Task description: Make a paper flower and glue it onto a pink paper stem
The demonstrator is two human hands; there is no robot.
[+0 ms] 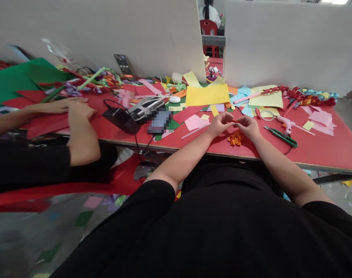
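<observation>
My left hand (220,123) and my right hand (249,125) meet above the red table (323,150), fingers pinched together on a small red paper piece (235,121) held between them. Just below the hands an orange folded paper flower (235,139) lies on the table near its front edge. Both forearms rest over the table edge.
A green-handled cutter (281,136) and a pink glue gun (286,123) lie right of my hands. Yellow sheets (207,94), paper scraps, a stapler (145,107), a black box (121,119) and a phone (159,121) lie left and behind. A co-worker's hands (77,110) rest on red paper at left. White partitions (291,42) stand behind.
</observation>
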